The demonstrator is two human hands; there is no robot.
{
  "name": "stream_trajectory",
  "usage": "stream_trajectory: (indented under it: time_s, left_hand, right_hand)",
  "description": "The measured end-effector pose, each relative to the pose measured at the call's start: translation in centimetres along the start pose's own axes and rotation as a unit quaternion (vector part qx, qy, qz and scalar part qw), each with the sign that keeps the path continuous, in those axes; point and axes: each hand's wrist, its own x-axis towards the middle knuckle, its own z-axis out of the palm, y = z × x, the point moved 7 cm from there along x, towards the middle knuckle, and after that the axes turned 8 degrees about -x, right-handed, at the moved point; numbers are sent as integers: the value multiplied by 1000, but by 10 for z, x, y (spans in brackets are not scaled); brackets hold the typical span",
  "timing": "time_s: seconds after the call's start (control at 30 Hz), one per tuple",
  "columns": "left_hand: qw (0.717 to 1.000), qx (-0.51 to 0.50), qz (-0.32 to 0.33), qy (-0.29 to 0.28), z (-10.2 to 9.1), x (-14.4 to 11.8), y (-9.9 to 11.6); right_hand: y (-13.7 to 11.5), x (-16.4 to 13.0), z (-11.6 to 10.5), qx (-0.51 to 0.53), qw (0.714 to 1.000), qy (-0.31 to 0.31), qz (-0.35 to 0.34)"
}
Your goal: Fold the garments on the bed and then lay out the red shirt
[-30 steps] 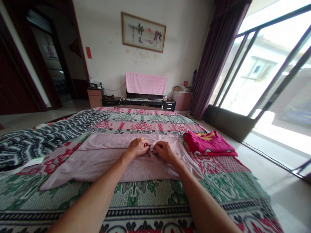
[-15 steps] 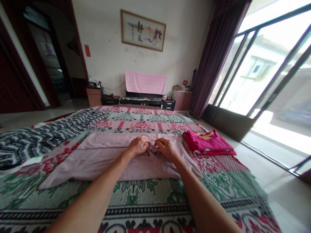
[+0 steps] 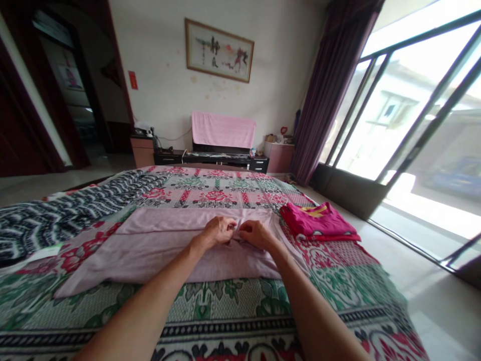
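Pale pink garment (image 3: 158,250) is spread flat on the bed (image 3: 233,301), directly under both hands. Left hand (image 3: 218,231) and right hand (image 3: 255,233) are set close together, fingers curled, a small bunch of the fabric pinched between them. Folded magenta clothes (image 3: 317,221) lie just right of the right hand.

We find a garment (image 3: 150,245) flat on the bed (image 3: 233,301), both hands on it; folded clothes (image 3: 319,223) lie right, a blanket (image 3: 56,215) left.
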Motion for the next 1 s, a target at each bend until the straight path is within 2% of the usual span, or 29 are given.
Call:
stream_trajectory:
  time_s: [0.17,0.4,0.73,0.9,1.0]
  left_hand:
    - [999,-24,-33,-7,-3,3,-5]
    - [996,30,-76,-41,-1,-2,-8]
    - [997,36,-59,-38,-1,0,-18]
    - [997,22,-61,-52,0,0,-23]
    - [997,18,-50,-57,1,1,-25]
  right_hand:
    - [-1,-1,-1,-23,999,-27,6]
    - [-6,-2,-1,-46,998,-32,-8]
    - [-7,-2,2,-48,998,-25,-22]
    - [2,0,-1,-39,999,-15,12]
    - [3,0,2,-34,999,-37,8]
